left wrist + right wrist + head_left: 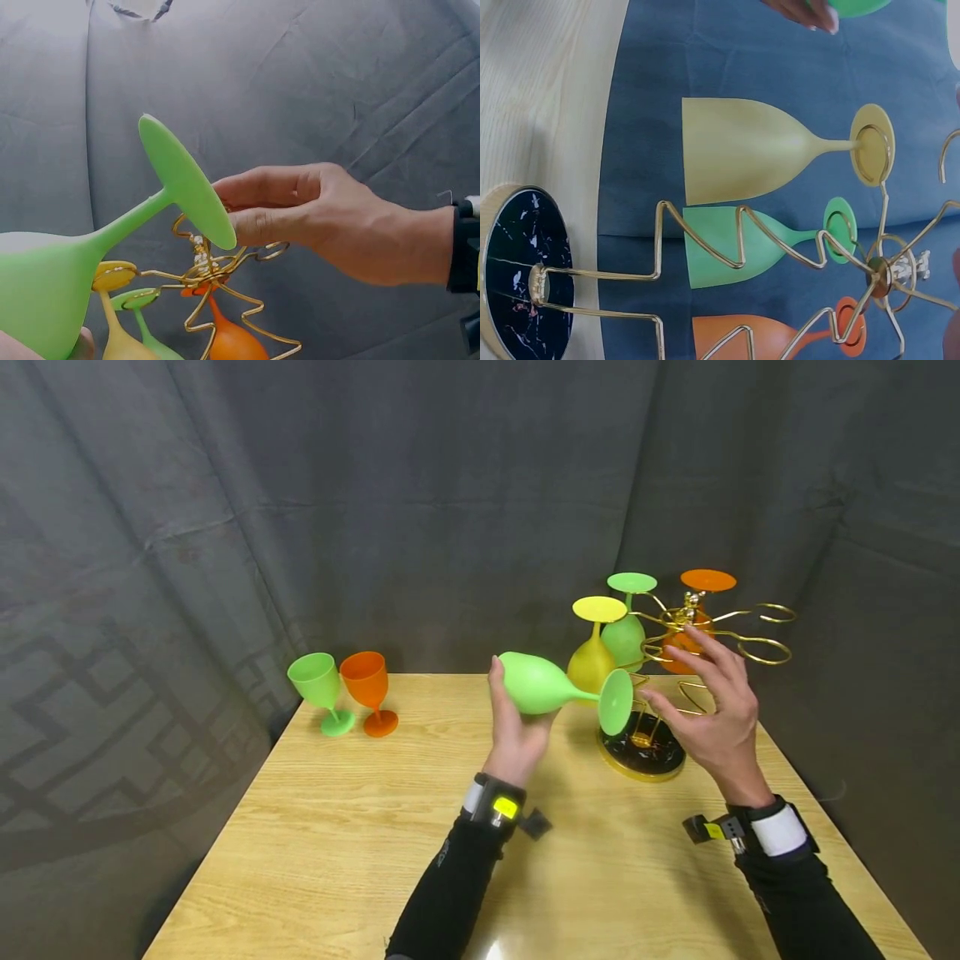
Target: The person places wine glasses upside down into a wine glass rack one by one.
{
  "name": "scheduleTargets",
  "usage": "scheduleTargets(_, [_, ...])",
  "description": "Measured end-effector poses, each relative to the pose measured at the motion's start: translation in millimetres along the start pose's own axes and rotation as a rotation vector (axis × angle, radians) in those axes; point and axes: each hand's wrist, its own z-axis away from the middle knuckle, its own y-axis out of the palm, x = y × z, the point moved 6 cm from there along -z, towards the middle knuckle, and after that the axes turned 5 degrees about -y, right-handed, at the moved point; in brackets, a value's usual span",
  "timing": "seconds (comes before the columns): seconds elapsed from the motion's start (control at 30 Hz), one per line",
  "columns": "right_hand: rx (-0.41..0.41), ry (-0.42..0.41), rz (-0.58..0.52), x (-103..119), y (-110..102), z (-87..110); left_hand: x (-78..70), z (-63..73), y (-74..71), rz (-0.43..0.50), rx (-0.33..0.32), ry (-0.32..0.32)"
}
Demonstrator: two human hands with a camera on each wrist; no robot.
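My left hand [517,739] grips a light green goblet [536,683] by its bowl. The goblet lies sideways in the air, its foot toward the right. My right hand [716,714] is raised beside a gold wire goblet rack [641,758], fingers spread and thumb close to the held goblet's foot. Whether the fingertips touch the rack's wire is unclear. From the rack hang, upside down, a yellow goblet [742,150], a green goblet [731,247] and an orange goblet [708,580]. Its front and right wire loops hold nothing.
On the table's [322,835] far left stand another green goblet [315,681] and an orange goblet [365,681], both upright. A grey curtain [450,510] hangs behind the table and along its sides. The rack's round black base sits near the back right.
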Motion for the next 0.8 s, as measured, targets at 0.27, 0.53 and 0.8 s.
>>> scheduleTargets(0.27, [-0.001,0.077,-0.132,19,0,0.1,7.1,3.5,6.8,0.008,0.009,0.0])
scheduleTargets(0.53, [0.098,0.466,-0.327,-15,22,38.1,13.3,9.1,16.2,0.065,0.009,-0.013])
scheduleTargets(0.8, [0.051,0.481,-0.597,-5,46,49.7,26.0,13.1,19.6,0.135,-0.018,-0.022])
